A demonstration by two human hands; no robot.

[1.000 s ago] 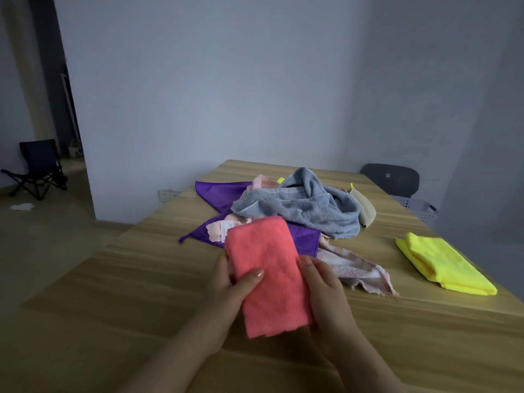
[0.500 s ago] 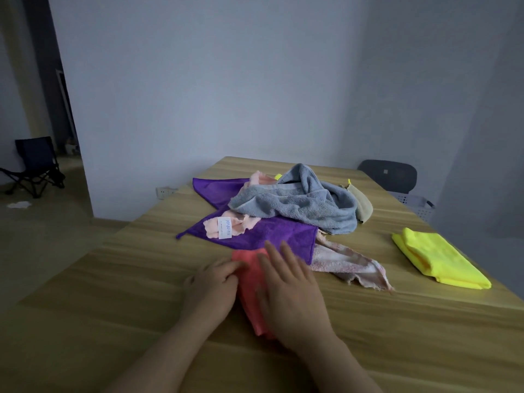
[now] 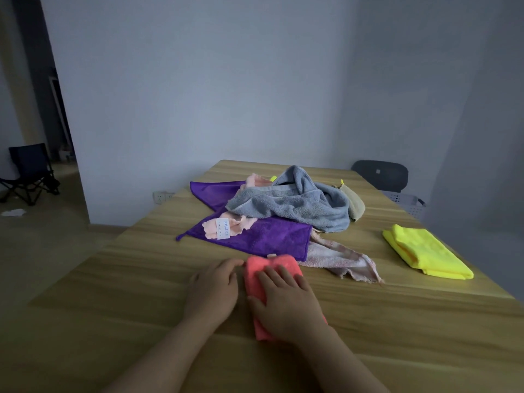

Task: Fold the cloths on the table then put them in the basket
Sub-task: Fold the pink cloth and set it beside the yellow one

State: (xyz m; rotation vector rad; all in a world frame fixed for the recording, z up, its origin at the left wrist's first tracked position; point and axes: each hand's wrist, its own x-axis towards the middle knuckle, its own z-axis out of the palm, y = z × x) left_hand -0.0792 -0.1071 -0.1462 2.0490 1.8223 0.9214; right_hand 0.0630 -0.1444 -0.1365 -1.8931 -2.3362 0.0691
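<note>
**A:** Where is your pink cloth (image 3: 272, 265)?

**B:** It lies folded on the counter (image 3: 141, 279), right in front of you. Your right grip (image 3: 286, 302) is on top of it, palm down, with the fingers straight and spread a little. It presses the cloth flat and pinches nothing.

**A:** And your left grip (image 3: 212, 290)?

**B:** It rests on the counter just beside the cloth's left edge. Its fingers are loose and hold nothing. The fingertips reach the cloth's far left corner, but you can't quite tell if they touch it.

**A:** So your cloth is under one grip and next to the other?

**B:** Yes. Only its far end and its left side peek out from under your right grip.

**A:** What is behind it?

**B:** The purple cloth (image 3: 269, 236) is just past its far end. A grey towel (image 3: 297, 202) is heaped further back, and a pale pink cloth (image 3: 340, 259) pokes out to the right. A folded yellow cloth (image 3: 425, 251) lies well apart on your right. The basket (image 3: 405, 199) sits past the counter's far right side, by a dark chair (image 3: 380, 174).
</note>
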